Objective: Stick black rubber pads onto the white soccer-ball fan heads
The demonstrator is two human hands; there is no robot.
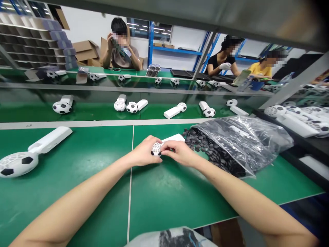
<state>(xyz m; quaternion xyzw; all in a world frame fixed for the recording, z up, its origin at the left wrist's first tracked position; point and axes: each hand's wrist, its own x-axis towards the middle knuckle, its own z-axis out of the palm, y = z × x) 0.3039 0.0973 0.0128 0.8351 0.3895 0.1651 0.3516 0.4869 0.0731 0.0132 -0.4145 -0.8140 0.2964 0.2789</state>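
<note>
My left hand (146, 151) is wrapped round the ball-shaped head of a white device (156, 149), which has an openwork lattice and black patches. The device's white handle (174, 138) points away to the right, behind my right hand (180, 153). The fingers of my right hand are pinched together at the right side of the ball; whatever is between the fingertips is too small to name. Just right of my hands, black pieces (226, 161) spill from a clear plastic bag (246, 140) onto the green table (164, 199).
A finished-looking white device (20, 164) lies at the left. Beyond a pale ledge, several similar devices (132, 107) lie on a green belt. At the right, a black tray (303, 156) holds more. Three people sit across, under an overhead shelf.
</note>
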